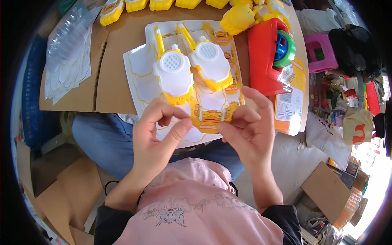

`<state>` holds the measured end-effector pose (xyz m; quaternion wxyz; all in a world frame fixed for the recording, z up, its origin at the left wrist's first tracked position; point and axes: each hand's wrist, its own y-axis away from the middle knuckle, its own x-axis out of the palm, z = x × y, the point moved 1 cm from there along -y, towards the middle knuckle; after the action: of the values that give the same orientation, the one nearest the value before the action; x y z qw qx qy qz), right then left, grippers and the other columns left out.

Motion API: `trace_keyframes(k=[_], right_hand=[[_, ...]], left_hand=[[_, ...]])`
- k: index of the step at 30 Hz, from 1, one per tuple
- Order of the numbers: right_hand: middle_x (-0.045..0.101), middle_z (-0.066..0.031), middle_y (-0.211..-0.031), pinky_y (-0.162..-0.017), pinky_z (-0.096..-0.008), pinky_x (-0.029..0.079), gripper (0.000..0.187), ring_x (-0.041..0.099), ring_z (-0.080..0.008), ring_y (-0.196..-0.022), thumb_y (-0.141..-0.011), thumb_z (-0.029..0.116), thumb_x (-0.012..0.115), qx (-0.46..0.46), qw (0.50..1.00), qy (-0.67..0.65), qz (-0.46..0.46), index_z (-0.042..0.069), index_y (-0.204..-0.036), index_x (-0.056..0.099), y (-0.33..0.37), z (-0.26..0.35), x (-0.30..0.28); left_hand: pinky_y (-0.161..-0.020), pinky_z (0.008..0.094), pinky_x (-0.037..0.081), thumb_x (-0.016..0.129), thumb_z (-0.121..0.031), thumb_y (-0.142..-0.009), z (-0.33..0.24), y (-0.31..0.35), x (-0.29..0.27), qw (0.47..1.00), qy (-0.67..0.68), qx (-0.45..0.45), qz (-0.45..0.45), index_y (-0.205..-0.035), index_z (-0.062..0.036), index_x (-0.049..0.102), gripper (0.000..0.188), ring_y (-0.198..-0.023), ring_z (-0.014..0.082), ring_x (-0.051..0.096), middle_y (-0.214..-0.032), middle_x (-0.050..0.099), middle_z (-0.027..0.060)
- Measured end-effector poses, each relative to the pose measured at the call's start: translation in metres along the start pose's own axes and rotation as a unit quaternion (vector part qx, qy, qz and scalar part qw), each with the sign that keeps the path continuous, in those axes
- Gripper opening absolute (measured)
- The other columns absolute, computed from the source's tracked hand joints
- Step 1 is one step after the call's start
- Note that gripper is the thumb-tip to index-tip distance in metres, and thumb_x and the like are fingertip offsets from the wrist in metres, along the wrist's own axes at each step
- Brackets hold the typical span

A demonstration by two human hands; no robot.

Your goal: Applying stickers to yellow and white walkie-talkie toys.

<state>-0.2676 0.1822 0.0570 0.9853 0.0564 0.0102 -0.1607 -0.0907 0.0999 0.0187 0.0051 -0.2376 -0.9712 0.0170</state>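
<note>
While the left hand (155, 128) pinches a yellow duck sticker (209, 119) between thumb and index finger, the right hand (252, 132) grips its other edge, index raised, above paper sheets (138, 67) bearing two toy walkie-talkies (174, 77).

Smooth plastic walkie-talkies (173, 78) (matt cardboard (117, 77)).

Cluttered workshop, cardboard-topped table (116, 69), row of yellow toys (161, 4), red tape dispenser (260, 61)
</note>
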Motion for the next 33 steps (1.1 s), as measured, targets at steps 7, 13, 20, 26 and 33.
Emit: trace_keyframes(k=[7,13,20,26,33], right_hand=[[0.065,-0.013,-0.103,-0.064,-0.0224,0.056,0.059,0.069,-0.0162,-0.087,-0.088,-0.004,0.069,0.045,0.999,-0.022,0.011,0.004,-0.139,0.04,-0.018,-0.013,0.01],[0.06,-0.0142,-0.127,-0.075,-0.026,0.058,0.049,0.069,-0.0199,-0.102,-0.087,0.004,0.072,0.003,1.0,0.004,-0.024,-0.002,-0.131,0.051,-0.029,-0.019,0.011],[0.066,-0.0018,-0.076,-0.053,-0.0176,0.043,0.015,0.056,-0.004,-0.063,-0.085,0.007,0.077,0.132,0.985,-0.107,0.013,-0.003,-0.091,0.068,-0.029,-0.025,0.023],[0.066,-0.0046,-0.076,-0.049,-0.0183,0.04,0.012,0.052,-0.0039,-0.057,-0.091,0.007,0.07,0.017,0.995,-0.059,-0.082,-0.004,-0.092,0.065,-0.054,-0.025,0.005],[0.068,-0.0083,-0.093,-0.077,-0.0244,0.055,0.017,0.068,-0.0137,-0.084,-0.094,0.008,0.067,0.046,0.991,-0.119,-0.041,-0.006,-0.101,0.062,-0.074,-0.049,0.016]], left_hand=[[-0.07,0.0235,0.034,0.071,-0.005,-0.084,0.005,-0.001,-0.009,0.998,0.025,-0.036,-0.036,-0.087,-0.0026,0.063,0.008,-0.075,0.0092,0.041,-0.083,0.053,-0.0005],[-0.075,0.0229,0.033,0.066,0.0,-0.085,0.006,0.002,-0.018,0.992,0.067,-0.025,-0.105,-0.087,-0.0009,0.059,0.007,-0.081,0.0089,0.041,-0.088,0.052,0.0001],[-0.076,0.0241,0.034,0.067,-0.002,-0.086,0.006,0.008,-0.021,0.994,0.066,-0.045,-0.068,-0.086,-0.0024,0.06,0.007,-0.08,0.0101,0.042,-0.086,0.051,0.0011],[-0.1,0.0386,0.031,0.081,-0.015,-0.075,0.016,-0.026,-0.042,0.97,-0.208,0.076,-0.101,-0.121,-0.0019,0.046,0.059,-0.112,0.0214,0.045,-0.12,0.049,0.0109],[-0.113,0.0665,0.002,0.094,-0.028,-0.055,0.023,-0.05,-0.033,0.921,-0.378,0.091,0.028,-0.155,-0.0087,0.007,0.134,-0.145,0.0344,0.028,-0.153,0.036,0.0157]])
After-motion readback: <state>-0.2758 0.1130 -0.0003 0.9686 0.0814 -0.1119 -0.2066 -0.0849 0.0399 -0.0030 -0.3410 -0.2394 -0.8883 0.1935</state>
